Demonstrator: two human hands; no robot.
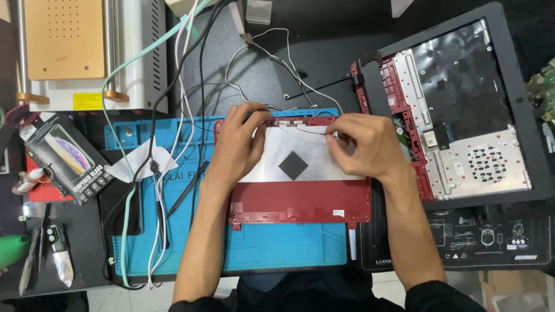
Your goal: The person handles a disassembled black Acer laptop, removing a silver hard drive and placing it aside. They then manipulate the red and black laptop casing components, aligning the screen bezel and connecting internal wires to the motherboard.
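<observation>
While the red laptop lid (300, 202) lies flat on the blue mat (283, 251), the left hand (240, 144) presses curled fingers on its top edge and the right hand (361, 144) pinches a thin wire (309, 132) (soft, probably easy to break). The lid looks stiff, light plastic; its silver foil sheet (272, 167) looks delicate.

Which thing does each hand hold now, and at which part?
The right hand pinches a thin cable near its end, over the red laptop lid. The left hand grips the lid's top edge.
</observation>
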